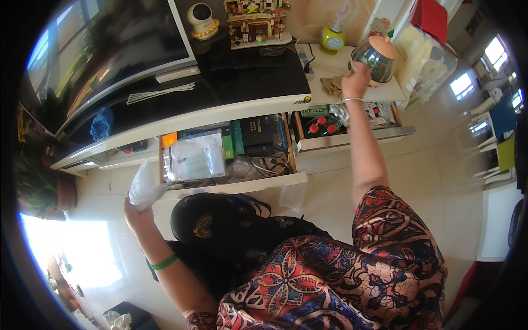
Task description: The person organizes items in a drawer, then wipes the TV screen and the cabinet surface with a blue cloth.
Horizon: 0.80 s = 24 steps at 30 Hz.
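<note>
My left hand (138, 214) holds up a crumpled white translucent plastic bag (144, 187) to the left of an open drawer (243, 187). My right hand (356, 80) reaches to the near side of a round clear container with an orange lid (381, 62) on the white cabinet top. Whether its fingers hold any part of the container is not clear. Beside that hand lies a crumpled brown cloth (332, 86). The open drawer holds papers in a clear plastic sleeve (198, 159), a black box (256, 134) and tangled cables (272, 163).
A second open drawer (354, 140) holds red-capped bottles (321, 121). On the black cabinet top are a television (119, 45), white sticks (161, 93), a blue crumpled plastic item (101, 123), a white camera (202, 22) and a toy building model (259, 24). A potted plant (66, 189) stands left.
</note>
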Available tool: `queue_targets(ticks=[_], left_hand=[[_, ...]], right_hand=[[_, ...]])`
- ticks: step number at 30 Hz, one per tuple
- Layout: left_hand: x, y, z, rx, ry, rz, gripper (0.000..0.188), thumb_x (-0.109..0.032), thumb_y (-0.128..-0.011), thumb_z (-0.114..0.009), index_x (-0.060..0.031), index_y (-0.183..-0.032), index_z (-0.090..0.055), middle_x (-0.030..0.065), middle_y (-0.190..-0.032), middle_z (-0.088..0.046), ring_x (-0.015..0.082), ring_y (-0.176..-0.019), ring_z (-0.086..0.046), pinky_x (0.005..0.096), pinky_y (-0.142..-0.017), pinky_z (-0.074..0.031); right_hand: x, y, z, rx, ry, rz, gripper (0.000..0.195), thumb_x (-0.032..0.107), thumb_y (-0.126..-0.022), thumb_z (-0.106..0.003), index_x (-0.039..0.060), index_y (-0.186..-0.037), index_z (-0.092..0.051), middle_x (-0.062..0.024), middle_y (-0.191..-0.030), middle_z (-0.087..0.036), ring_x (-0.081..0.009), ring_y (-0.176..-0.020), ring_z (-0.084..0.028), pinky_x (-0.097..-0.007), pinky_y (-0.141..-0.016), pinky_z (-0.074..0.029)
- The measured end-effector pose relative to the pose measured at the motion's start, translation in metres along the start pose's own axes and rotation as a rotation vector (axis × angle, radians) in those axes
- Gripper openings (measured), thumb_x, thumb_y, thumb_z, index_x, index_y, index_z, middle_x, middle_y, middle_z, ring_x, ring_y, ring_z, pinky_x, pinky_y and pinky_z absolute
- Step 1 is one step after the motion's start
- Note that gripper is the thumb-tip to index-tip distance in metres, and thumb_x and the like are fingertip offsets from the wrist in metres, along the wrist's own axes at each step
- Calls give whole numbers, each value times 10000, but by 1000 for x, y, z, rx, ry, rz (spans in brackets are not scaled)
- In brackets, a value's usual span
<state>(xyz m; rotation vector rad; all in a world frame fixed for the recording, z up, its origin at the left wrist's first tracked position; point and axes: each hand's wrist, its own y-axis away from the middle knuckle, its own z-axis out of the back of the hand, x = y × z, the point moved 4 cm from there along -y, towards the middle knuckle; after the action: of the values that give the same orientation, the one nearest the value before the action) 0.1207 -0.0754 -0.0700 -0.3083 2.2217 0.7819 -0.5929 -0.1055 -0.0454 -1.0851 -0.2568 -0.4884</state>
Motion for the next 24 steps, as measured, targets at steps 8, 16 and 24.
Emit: queue_targets(ticks=[8, 16, 24], left_hand=[[21, 60, -68, 755, -499, -62, 408, -191, -981, -519, 56, -1303, -479, 199, -1270, -570, 332, -1136, -583, 488, -987, -497], [72, 99, -85, 597, -530, -71, 438, -146, -945, -579, 73, -1317, -503, 147, -1187, -604, 237, -1008, -597, 356, -867, -512], [98, 91, -81, 632, -216, 84, 436, -159, -966, -539, 60, -1335, -458, 205, -1304, -553, 338, -1178, -566, 497, -1006, -495]], right_hand=[[-44, -4, -40, 361, 3, 115, 300, 68, -740, -682, 68, -1035, -631, -171, -1077, -617, -391, -1032, -556, -466, -915, -449], [-42, -6, -97, 546, 340, 297, 206, 153, -792, -659, 135, -986, -727, -42, -1030, -672, -268, -1149, -513, -468, -950, -415], [-54, -63, -38, 431, -418, -204, 144, 156, -863, -689, 48, -949, -727, -34, -891, -711, -199, -798, -656, -333, -688, -513]])
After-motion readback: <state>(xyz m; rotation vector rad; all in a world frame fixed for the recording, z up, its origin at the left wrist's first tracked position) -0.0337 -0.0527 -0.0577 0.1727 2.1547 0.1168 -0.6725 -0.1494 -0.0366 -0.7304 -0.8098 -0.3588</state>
